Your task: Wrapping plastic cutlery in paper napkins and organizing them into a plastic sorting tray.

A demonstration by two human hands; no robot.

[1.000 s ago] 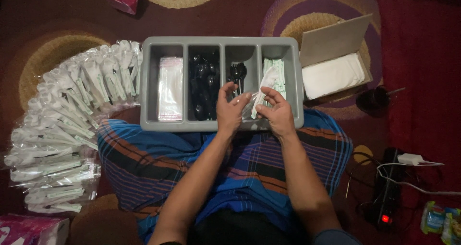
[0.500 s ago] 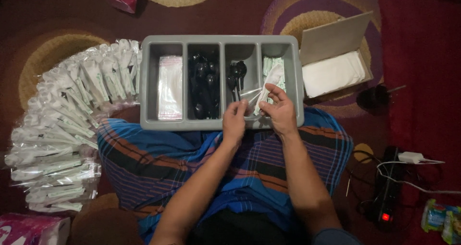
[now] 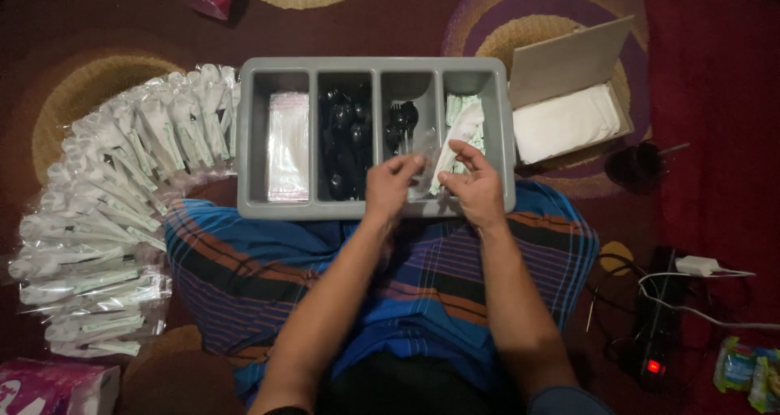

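both hands (image 3: 435,183) pinch a clear sleeve (image 3: 426,159) (white spoon (image 3: 457,134) inside) over grey tray (image 3: 374,209).

- The person's left hand (image 3: 392,186) and right hand (image 3: 473,189) are bare: no gloves, rings or watch show.
- Both forearms (image 3: 325,301) are bare from wrist to the near edge of the picture, with no sleeves over them.
- At the near right corner a bit of blue-grey cloth (image 3: 569,400) shows by the right elbow; whether it is a sleeve cannot be told.
- Across the lap lies a wrap (image 3: 244,277) of blue cloth, checked with dark navy bands, thin pale lines and orange-brown stripes.
- The stripes run slantwise on the left side and nearly level on the right side.
- Between the forearms, nearest the camera, the clothing looks dark, almost black.
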